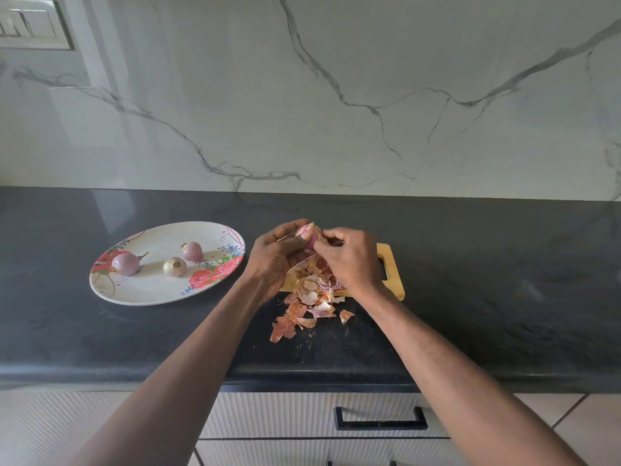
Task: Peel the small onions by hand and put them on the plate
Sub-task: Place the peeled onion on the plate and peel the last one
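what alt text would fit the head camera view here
Two hands hold a small onion above a wooden cutting board: the left hand cradles it, the right hand pinches its skin. Peels litter the board and black counter; three peeled onions lie on a floral plate.

White plate with red roses, pinkish-purple onions, black countertop, grey-veined white marble wall.

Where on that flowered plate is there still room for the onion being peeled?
The plate is bare along its near rim and at its far side, behind the three onions. It is crowded by the cutting board, under the peel pile.
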